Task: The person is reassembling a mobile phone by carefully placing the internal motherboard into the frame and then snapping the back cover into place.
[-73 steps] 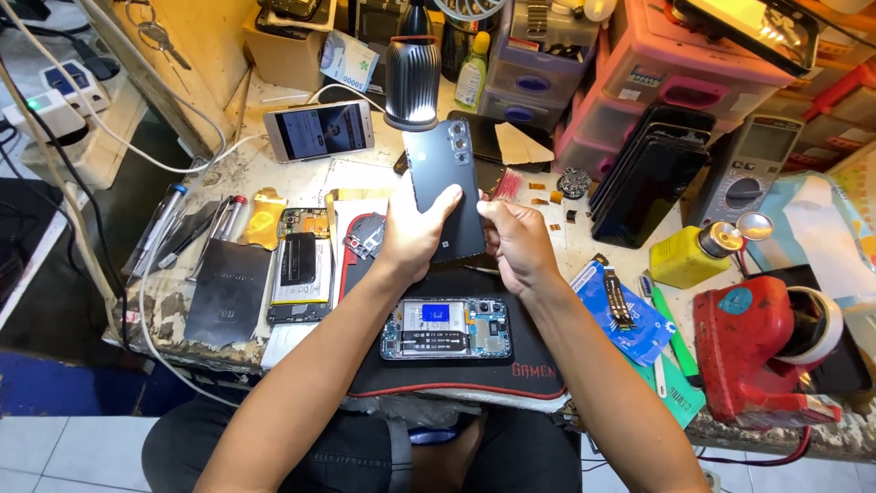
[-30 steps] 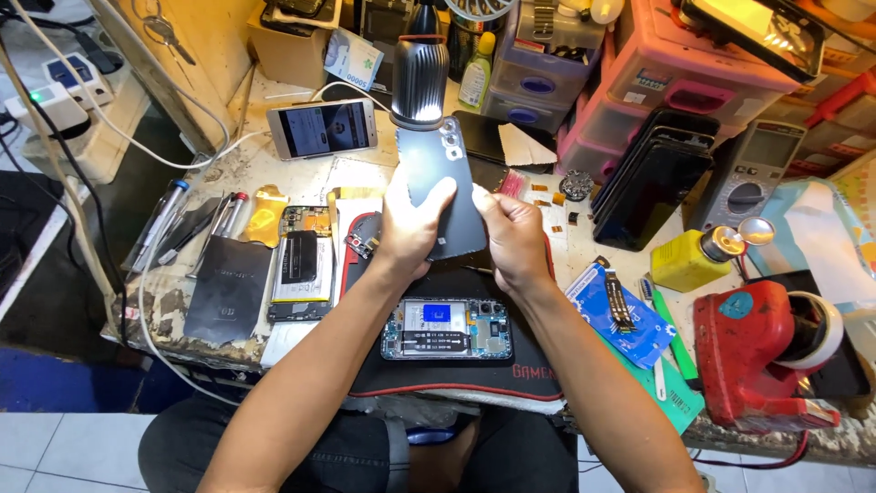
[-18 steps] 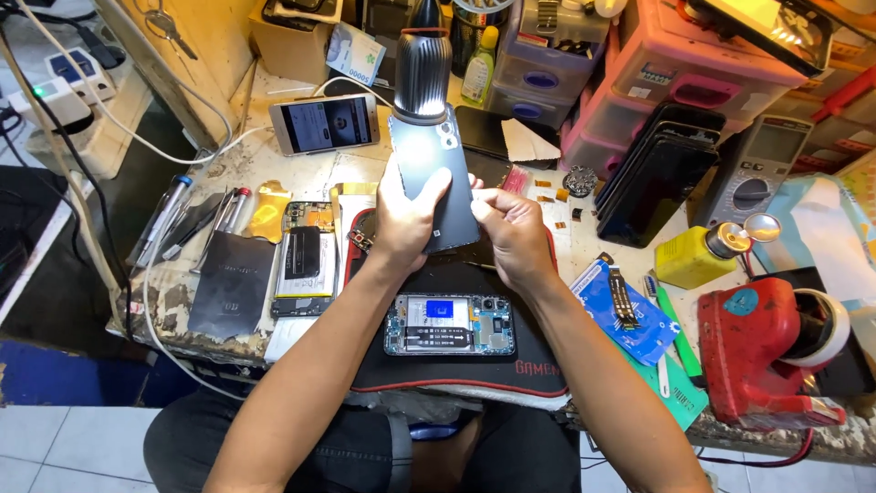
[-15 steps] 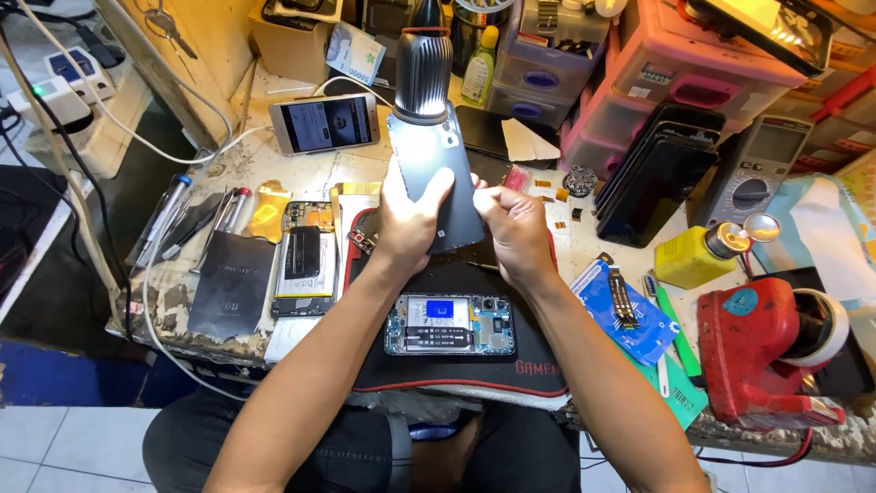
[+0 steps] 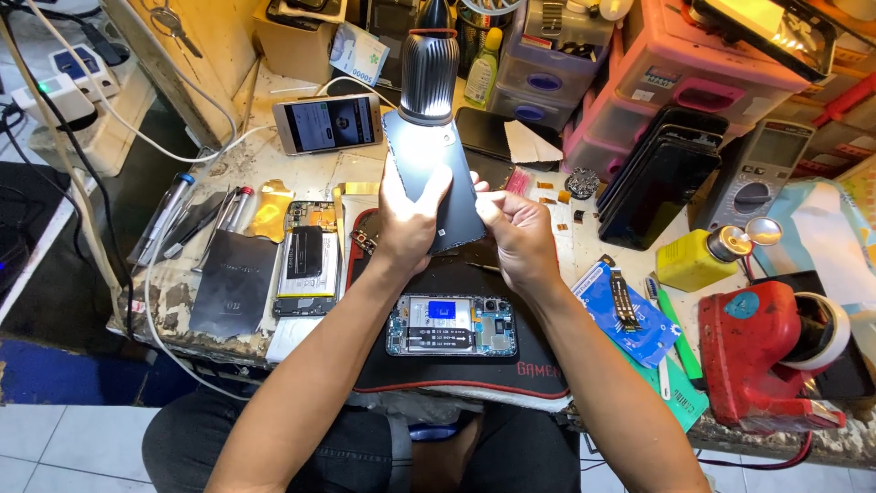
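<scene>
A dark grey phone back cover (image 5: 436, 173) is held up over the black work mat (image 5: 511, 365), its top end right under the nozzle of a hot-air blower (image 5: 429, 64). My left hand (image 5: 411, 219) grips the cover's left edge and lower half. My right hand (image 5: 516, 228) is curled at the cover's lower right corner, fingertips against its edge. On the mat below my wrists lies an opened phone (image 5: 452, 325) with its circuit board and blue part showing.
A second dismantled phone (image 5: 306, 265), a dark panel (image 5: 228, 288) and pens lie left. A lit phone (image 5: 327, 122) rests behind them. Right: a stack of black covers (image 5: 662, 178), a yellow bottle (image 5: 698, 260), a red tape dispenser (image 5: 762, 351), a meter (image 5: 757, 178), and pink drawers (image 5: 675, 82).
Both hands have lifted the back cover farther from me, bringing its top end up under the blower nozzle. The opened phone on the mat has stayed put.
</scene>
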